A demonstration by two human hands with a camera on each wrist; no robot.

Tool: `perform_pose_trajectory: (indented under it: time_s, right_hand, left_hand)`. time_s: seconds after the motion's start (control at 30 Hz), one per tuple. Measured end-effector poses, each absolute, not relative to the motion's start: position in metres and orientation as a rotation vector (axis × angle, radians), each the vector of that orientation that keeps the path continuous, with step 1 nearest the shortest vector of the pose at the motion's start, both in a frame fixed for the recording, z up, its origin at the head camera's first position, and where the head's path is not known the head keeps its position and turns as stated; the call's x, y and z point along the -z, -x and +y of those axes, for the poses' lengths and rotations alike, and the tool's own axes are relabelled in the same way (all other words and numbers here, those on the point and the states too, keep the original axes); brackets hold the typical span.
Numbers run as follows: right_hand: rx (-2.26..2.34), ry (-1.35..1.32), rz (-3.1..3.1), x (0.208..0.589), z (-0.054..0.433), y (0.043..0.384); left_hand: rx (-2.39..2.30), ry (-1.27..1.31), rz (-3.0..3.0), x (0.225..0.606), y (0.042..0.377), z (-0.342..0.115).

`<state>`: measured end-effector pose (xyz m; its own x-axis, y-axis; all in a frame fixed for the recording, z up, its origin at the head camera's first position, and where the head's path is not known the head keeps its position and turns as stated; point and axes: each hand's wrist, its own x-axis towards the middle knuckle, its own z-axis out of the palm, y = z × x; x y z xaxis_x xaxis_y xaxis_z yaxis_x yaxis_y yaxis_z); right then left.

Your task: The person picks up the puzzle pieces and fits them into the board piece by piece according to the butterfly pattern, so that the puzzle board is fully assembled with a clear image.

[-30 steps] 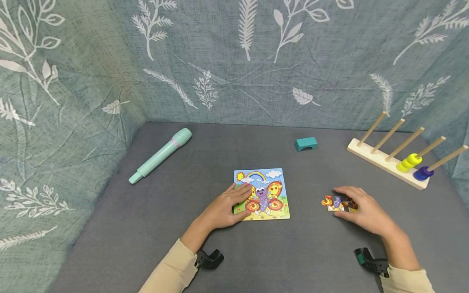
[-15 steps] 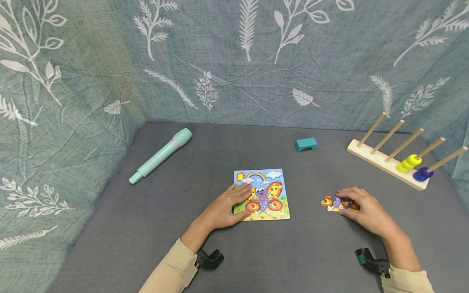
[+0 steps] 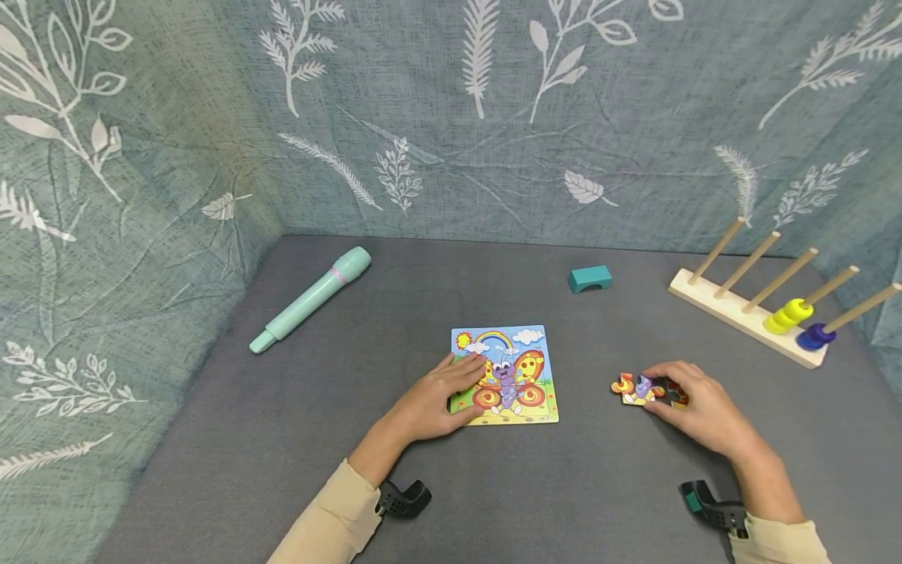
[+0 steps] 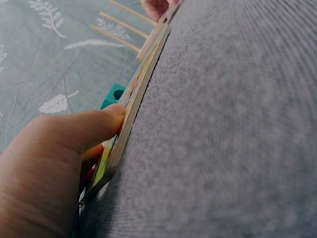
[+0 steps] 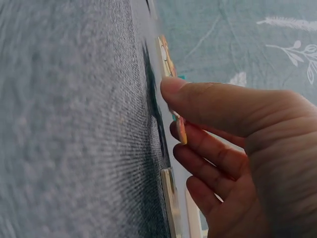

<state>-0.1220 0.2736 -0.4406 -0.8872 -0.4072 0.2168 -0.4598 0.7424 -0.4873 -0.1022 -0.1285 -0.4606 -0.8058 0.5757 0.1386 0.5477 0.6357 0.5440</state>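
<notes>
My left hand [image 3: 435,398] rests on the left side of a square butterfly puzzle [image 3: 523,392], fingers stretched over the picture. In the left wrist view the thumb lies at the edge of the puzzle board [image 4: 140,101]. To the right, my right hand [image 3: 696,403] pinches a jigsaw piece [image 3: 627,389] with orange swirls and a purple body between thumb and fingers. The right wrist view has this thin piece [image 5: 166,57] tilted and raised off the cloth. Another puzzle piece [image 3: 680,394] lies under the right hand, mostly hidden by it; its edge [image 5: 169,198] shows below the fingers.
A mint-green microphone-shaped stick [image 3: 310,301] lies at the back left. Behind the puzzle sits a teal arched block [image 3: 590,278]. At the back right stands a wooden peg rack [image 3: 740,313] with yellow rings [image 3: 788,315] and dark blue rings [image 3: 815,337]. A leaf-patterned cloth hangs behind.
My right hand first slid slightly right along the pieces, then pulled the pinched jigsaw piece up and left, apart from the other piece. The left hand has stayed on the puzzle.
</notes>
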Motion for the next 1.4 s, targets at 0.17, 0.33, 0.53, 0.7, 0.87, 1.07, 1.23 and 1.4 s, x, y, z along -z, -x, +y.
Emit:
perform_pose_trajectory:
  time_s: [0.17,0.33,0.53,0.7,0.87,1.07,1.23,1.4]
  right_hand:
    - [-0.833,-0.714,-2.806,0.44,0.27,0.122]
    - [-0.822,-0.746,-2.761,0.44,0.264,0.122]
    - [-0.817,-0.782,-2.74,0.439,0.256,0.121]
    - [-0.834,-0.817,-2.713,0.439,0.251,0.121]
    - [-0.843,-0.848,-2.695,0.437,0.246,0.121]
    - [-0.846,-0.877,-2.712,0.435,0.237,0.12]
    - [-0.879,-0.925,-2.716,0.434,0.228,0.121]
    - [-0.886,-0.965,-2.733,0.433,0.215,0.121]
  left_hand:
    - [-0.903,-0.962,2.8,0.461,0.102,-0.129]
    - [-0.905,-0.963,2.801,0.462,0.102,-0.129]
    - [-0.924,-0.966,2.799,0.461,0.102,-0.129]
    - [-0.929,-0.965,2.8,0.461,0.101,-0.129]
    - [-0.927,-0.962,2.792,0.46,0.102,-0.129]
    - [-0.911,-0.951,2.786,0.459,0.102,-0.129]
    - [-0.905,-0.944,2.783,0.459,0.101,-0.129]
    - [-0.911,-0.951,2.793,0.459,0.101,-0.129]
